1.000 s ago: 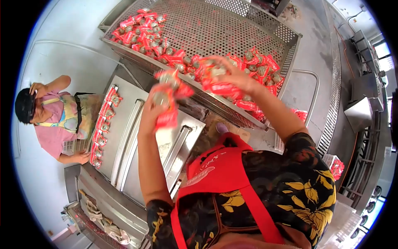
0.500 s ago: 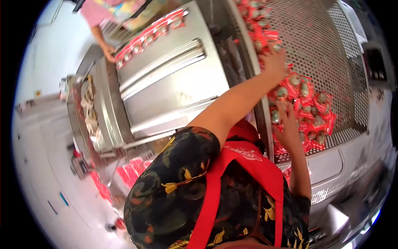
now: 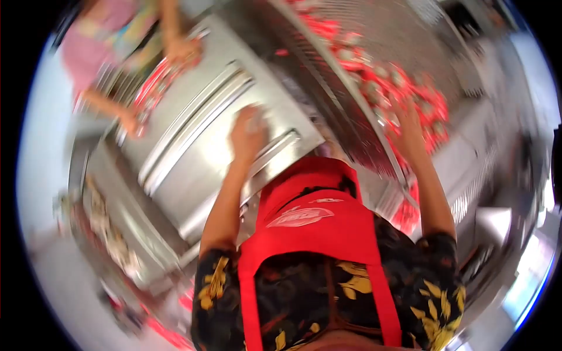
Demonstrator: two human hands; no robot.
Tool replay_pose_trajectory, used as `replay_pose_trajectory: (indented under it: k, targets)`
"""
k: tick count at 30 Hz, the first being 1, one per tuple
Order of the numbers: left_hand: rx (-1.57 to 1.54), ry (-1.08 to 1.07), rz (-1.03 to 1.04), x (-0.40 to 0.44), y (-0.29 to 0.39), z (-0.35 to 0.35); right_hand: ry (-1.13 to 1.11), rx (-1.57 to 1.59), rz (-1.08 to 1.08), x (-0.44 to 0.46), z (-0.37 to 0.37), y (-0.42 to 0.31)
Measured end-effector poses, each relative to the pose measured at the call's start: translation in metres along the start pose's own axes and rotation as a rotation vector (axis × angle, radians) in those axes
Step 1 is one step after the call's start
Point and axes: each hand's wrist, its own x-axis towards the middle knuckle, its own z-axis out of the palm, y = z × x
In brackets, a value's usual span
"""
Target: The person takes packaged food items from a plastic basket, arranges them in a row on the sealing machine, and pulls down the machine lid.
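Note:
My left hand [image 3: 249, 133] is over the steel machine top [image 3: 205, 146], between two raised metal bars. Its fingers are blurred, and a small pale patch shows at them that I cannot make out. At the right, my right hand [image 3: 408, 130] reaches over the near rim of the perforated metal bin, on the red-wrapped packets [image 3: 433, 108]. Its fingers look spread against the packets; motion blurs their tips. Several packets with greenish round contents lie along the near side of the bin [image 3: 386, 35].
Across the machine, a co-worker's two hands [image 3: 183, 51] touch a row of red packets [image 3: 157, 85] at its far edge. Cloths [image 3: 111, 234] lie on a ledge at the lower left. More red packets [image 3: 407, 216] show below the bin's corner.
My left hand has moved from the bin to the machine top, while my right hand stays at the packets. One co-worker's hand has come to the upper end of the row. The view has turned.

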Motion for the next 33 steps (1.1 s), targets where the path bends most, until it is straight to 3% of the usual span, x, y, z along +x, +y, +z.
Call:
replay_pose_trajectory:
  k: [1,2,4,7,8,10,11,16,18,21,23,24,26,28,30,32,33]
  targets:
    - [-0.010,-0.010,-0.009,-0.009,-0.052,-0.012,0.132,0.044,0.055,-0.013,-0.001,0.000]
    - [0.036,-0.045,-0.079,-0.012,-0.063,-0.025,0.198,0.062,0.047,-0.033,-0.005,0.003]
    - [0.287,-0.177,0.179,-0.020,-0.126,-0.034,0.295,0.179,0.212,-0.075,-0.031,-0.015]
    - [0.516,-0.497,0.171,-0.029,-0.142,-0.042,0.383,0.121,0.473,-0.164,-0.086,-0.035]
    - [0.589,-0.507,0.294,-0.030,-0.161,-0.041,0.403,0.057,0.539,-0.200,-0.103,-0.037]
    - [0.670,-0.590,0.302,-0.020,-0.160,-0.045,0.487,0.021,0.794,-0.281,-0.131,-0.046]
    - [0.676,-0.629,0.280,-0.018,-0.150,-0.048,0.566,-0.146,0.785,-0.329,-0.135,-0.043]
    - [0.786,-0.671,0.361,0.001,-0.181,-0.036,0.840,-0.118,1.222,-0.526,-0.143,-0.099]
    - [0.825,-0.753,0.281,0.001,-0.159,-0.037,0.869,-0.169,1.396,-0.597,-0.123,-0.126]
    - [0.903,-0.681,0.233,-0.003,-0.136,-0.025,0.898,-0.077,1.606,-0.684,-0.073,-0.158]
    - [0.739,-0.959,0.276,0.033,-0.182,-0.021,0.883,-0.055,1.674,-0.778,-0.001,-0.167]
    - [0.747,-0.960,0.300,0.034,-0.183,-0.023,0.841,-0.035,1.706,-0.810,0.028,-0.169]
    - [0.429,-0.687,0.219,0.032,-0.178,-0.026,0.740,0.210,1.872,-0.830,0.063,-0.186]
    - [0.435,-0.717,0.283,0.035,-0.175,-0.025,0.616,0.343,1.968,-0.813,0.079,-0.197]
    - [0.462,-0.752,0.395,0.014,-0.157,-0.035,0.623,0.648,2.020,-0.850,0.148,-0.174]
    - [0.387,-0.666,0.498,-0.001,-0.163,-0.036,0.775,0.859,2.188,-0.843,0.190,-0.152]
    - [0.310,-0.694,0.287,-0.020,-0.148,-0.039,0.772,0.893,2.177,-0.843,0.219,-0.136]
